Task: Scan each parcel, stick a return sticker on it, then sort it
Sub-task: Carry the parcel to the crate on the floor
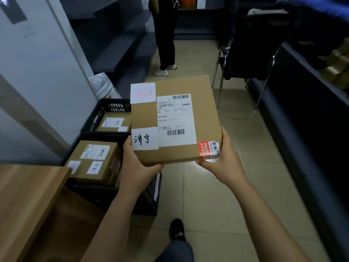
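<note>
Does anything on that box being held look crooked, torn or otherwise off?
Mostly tidy. The white sticker with red characters at the far left corner of the parcel reads upside down next to the upright shipping label. The red-and-white sticker at the near right corner folds over the edge, by the right hand.
</note>
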A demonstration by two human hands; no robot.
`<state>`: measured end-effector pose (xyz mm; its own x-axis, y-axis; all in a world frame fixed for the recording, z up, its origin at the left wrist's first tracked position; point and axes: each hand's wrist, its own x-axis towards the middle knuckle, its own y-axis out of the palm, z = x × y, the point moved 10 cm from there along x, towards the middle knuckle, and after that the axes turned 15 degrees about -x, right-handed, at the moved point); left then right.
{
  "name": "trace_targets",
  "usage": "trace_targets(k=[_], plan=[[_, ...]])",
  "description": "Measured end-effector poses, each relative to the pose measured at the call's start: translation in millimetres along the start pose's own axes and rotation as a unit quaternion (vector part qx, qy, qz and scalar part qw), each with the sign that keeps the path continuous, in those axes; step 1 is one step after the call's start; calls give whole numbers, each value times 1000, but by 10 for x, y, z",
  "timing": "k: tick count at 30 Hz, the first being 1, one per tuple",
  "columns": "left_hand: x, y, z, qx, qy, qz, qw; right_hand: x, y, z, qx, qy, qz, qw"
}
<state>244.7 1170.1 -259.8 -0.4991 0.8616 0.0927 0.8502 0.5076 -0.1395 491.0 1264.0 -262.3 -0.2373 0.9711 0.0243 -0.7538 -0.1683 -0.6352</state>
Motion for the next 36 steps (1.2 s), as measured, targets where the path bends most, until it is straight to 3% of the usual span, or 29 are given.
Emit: trace_targets(k=[6,17,27,36], plan=[[1242,278,-7,-7,-11,1,1000,1241,-41,123,-1,-4,-14,1000],[2851,655,274,0,-40,-52,998,3214,294,36,31,-23,58,998],[3877,599,574,-14,-67,-234,970,5132,993,448,10,-139,204,969],[4109,9,1073,-9,-127,-383,915,5855,2404,856,-36,-199,359,911]])
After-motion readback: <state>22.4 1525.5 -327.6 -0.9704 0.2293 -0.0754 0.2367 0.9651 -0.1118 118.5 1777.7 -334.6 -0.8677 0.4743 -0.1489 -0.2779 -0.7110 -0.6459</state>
